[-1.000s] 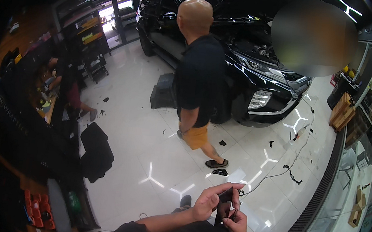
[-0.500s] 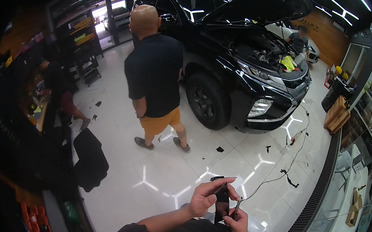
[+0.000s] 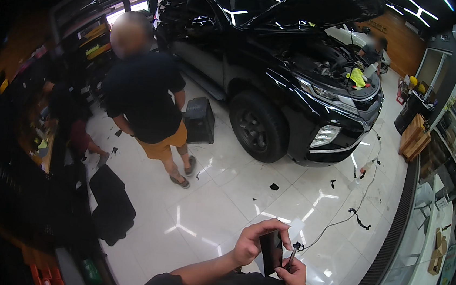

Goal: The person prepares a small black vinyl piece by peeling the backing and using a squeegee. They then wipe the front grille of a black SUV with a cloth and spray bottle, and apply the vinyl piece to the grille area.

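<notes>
My left hand (image 3: 252, 242) is raised low in the middle, its fingers curled round a dark, glossy, flat rectangular piece (image 3: 271, 252), held upright. Whether this is a phone or a piece of film I cannot make out. My right hand (image 3: 295, 277) is closed on a slim, grey pen-like tool (image 3: 291, 257) that points upward. Its thumb is at the lower right edge of the dark piece. By the tool's tip shows a small crumpled black scrap (image 3: 298, 247); whether it touches the tip I cannot tell.
A black car (image 3: 276, 92) with its hood raised stands ahead. A person in orange shorts (image 3: 148, 97) stands left of it, near a black box (image 3: 199, 121). A cable (image 3: 361, 200) and black scraps (image 3: 361, 221) lie on the tiled floor. Dark folded material (image 3: 110, 203) lies left.
The person in orange shorts has shifted left, so the black box beside the car now shows. My hands stay close together; the dark piece has tilted a little, and a black scrap now shows near the tool's tip.
</notes>
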The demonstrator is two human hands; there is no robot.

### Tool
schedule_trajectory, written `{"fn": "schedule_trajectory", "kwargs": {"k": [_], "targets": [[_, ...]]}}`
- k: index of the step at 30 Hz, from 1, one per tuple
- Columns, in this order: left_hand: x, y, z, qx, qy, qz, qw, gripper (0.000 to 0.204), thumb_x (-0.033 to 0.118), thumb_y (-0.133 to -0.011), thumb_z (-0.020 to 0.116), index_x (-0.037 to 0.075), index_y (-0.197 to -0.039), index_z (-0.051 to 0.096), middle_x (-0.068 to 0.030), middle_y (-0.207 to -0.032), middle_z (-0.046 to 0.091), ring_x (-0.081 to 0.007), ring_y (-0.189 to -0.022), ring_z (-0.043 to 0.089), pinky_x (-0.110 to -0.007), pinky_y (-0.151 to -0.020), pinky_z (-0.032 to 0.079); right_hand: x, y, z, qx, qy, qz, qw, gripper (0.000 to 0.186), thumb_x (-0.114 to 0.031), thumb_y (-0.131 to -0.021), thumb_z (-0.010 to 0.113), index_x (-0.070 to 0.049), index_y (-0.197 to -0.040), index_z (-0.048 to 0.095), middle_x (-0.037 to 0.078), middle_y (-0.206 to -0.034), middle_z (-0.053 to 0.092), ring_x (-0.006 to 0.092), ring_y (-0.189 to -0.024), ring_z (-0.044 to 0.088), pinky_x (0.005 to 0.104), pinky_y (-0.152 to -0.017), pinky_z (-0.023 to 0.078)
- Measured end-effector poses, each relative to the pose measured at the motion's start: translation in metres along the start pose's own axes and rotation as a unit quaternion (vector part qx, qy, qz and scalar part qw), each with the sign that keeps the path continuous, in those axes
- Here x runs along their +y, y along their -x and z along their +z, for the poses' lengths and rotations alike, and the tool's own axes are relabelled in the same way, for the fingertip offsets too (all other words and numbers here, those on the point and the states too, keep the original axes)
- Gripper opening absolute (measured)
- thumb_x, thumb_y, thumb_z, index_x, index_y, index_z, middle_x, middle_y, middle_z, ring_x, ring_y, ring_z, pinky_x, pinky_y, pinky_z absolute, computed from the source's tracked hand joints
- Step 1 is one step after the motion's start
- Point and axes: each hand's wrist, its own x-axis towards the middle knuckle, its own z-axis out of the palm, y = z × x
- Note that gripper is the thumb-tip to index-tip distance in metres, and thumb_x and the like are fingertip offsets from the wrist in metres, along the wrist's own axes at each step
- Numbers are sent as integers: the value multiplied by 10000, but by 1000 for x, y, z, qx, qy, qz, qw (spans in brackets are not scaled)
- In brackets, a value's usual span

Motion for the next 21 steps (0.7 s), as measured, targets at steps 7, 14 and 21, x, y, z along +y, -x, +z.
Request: {"fn": "schedule_trajectory", "kwargs": {"k": [7, 14, 21], "targets": [[14, 0, -17, 14, -21, -34, 999, 668, 502, -964, 568, -39, -1348, 489, -132, -1048, 577, -221, -980, 612, -360, -892, 493, 2, -10, 21, 11, 0, 4, 1000, 210, -42, -815, 774, -12, -942, 610, 15, -814, 630, 73, -692, 576, 217, -633, 456], [25, -1, -30, 0, -49, -1, 999, 605, 412, -931, 666, -19, -1318, 491, -148, -1036, 580, -256, -930, 636, -385, -839, 524, -1, -19, 35, 6, 0, -19, 1000, 203, -50, -820, 771, -21, -942, 610, 8, -800, 628, 67, -680, 573, 210, -623, 447], [28, 3, -32, 9, -54, 6, 999, 555, 337, -921, 695, -8, -1306, 492, -133, -1014, 575, -244, -916, 630, -375, -836, 517, -1, -20, 42, 5, -3, -18, 1000, 215, -50, -813, 784, -29, -939, 611, 3, -819, 630, 65, -693, 573, 209, -632, 445]]}}
